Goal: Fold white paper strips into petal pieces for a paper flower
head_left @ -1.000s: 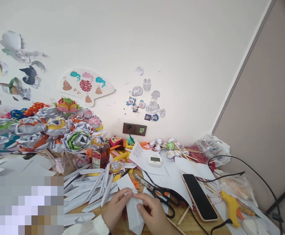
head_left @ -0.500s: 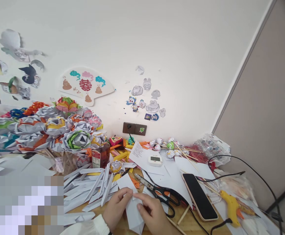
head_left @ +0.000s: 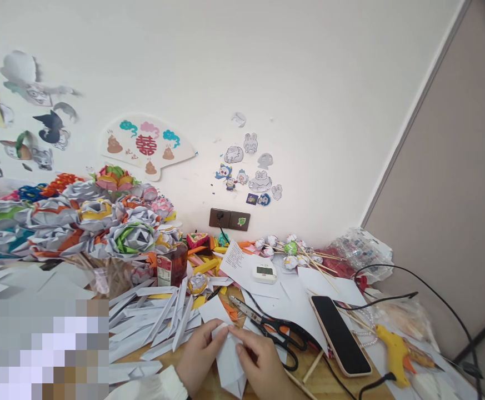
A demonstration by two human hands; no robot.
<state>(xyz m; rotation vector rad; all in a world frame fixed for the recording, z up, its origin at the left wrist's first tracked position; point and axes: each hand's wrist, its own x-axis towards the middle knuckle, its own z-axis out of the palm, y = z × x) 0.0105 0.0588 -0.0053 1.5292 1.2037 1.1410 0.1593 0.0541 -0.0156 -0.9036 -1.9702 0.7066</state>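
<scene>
A folded white sheet of paper (head_left: 230, 371) is held low at the front of the table, its lower end coming to a point. My left hand (head_left: 200, 351) pinches its upper left edge between thumb and fingers. On the other side, my right hand (head_left: 263, 355) grips the upper right edge, and the two thumbs and index fingertips nearly meet at the top. Another white paper (head_left: 212, 309) lies just behind my fingers. Black-handled scissors (head_left: 263, 322) rest right beside my right hand, their blades pointing to the far left.
Folded paper strips (head_left: 159, 316) pile up on the left, with paper flowers (head_left: 134, 236) behind them. A phone (head_left: 341, 336), a yellow glue gun (head_left: 394, 353) and cables lie to the right. A white timer (head_left: 264, 272) and a bottle (head_left: 172, 265) stand farther back.
The top edge of the paper is now folded over under my fingertips, and both hands have shifted very slightly to the right. The other things have stayed in place.
</scene>
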